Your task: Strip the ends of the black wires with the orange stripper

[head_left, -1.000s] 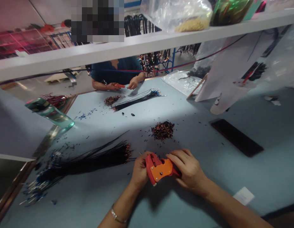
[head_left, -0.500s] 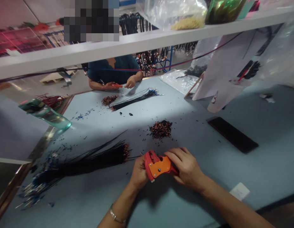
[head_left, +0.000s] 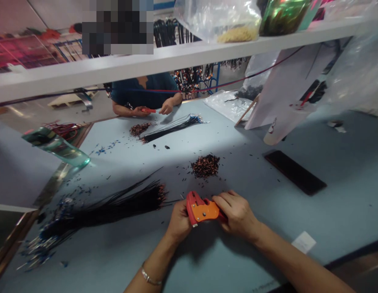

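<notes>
Clock: centred on the tool; 12 points away across the pale blue tabletop (head_left: 238, 179).
Tool: red-and-orange riveted hand tool (head_left: 204, 212), held over the near part of the table, curved red head toward 9, handle end toward 3.
Handling (judgement): best kept level, head braced at 9, with an even squeeze from the 3 side. A wire should meet the jaws straight, one at a time, at a repeatable depth. Left fingertips are safest clear of the biting edge.
Right hand: right hand (head_left: 238, 211) at 3, fingers wrapped on the handle end, thumb side low; the tool sits directly against the fingers on their 9 side.
Left hand: left hand (head_left: 180, 217) at 9, against the red head; fingertips hidden behind it. Cannot tell if they grip the head, pinch a wire or merely rest.
Stray wire: single thin black wire (head_left: 171, 202) reaching from the bundle toward the left hand; its end not clear.
Bundle: long bundle of thin black wires (head_left: 121, 205), at 9, coppery ends nearest the left hand, blue-and-silver ends farther out.
Pile: small heap of black-and-copper clippings (head_left: 205, 166), at 12, near the tool, bits scattered round it.
Phone: flat black phone (head_left: 295, 172), between 2 and 3, well apart.
Co-worker: hand (head_left: 167, 106) at 11, across the table, beside a red tool (head_left: 148, 110).
</notes>
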The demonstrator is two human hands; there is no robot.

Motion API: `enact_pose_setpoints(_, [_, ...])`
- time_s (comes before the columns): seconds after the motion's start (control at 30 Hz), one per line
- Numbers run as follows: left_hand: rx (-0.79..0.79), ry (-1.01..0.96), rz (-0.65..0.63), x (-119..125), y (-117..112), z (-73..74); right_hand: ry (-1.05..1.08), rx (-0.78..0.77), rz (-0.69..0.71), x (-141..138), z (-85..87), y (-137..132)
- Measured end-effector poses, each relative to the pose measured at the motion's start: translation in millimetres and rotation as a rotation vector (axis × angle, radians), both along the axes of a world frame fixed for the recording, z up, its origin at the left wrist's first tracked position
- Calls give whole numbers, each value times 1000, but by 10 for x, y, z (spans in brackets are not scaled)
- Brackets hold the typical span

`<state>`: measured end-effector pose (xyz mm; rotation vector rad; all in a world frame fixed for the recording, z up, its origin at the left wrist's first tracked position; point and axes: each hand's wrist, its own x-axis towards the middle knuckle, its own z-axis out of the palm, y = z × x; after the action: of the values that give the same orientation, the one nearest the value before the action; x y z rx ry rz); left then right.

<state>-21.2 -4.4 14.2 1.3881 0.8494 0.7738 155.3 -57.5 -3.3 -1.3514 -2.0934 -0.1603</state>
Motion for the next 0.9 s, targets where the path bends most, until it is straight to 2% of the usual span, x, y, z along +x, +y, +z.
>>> enact_pose_setpoints(0.37, [100,3,-35,-12,22,-35,-9,-22,4,6,-44,-1])
enact_pose_setpoints(0.53, [185,108,3,-28,28,-125,1,-39,0,15,-55,-2])
enact_pose_setpoints(0.67, [278,102,69,-15,27,-168,17,-78,-20,23,-65,10])
enact_pose_setpoints(0.8, [334,132,145,1,21,-155,173,-167,-51,35,13,5])
enact_pose_setpoints(0.9, [306,244,157,0,10,-134,444,-358,-23,53,130,-29])
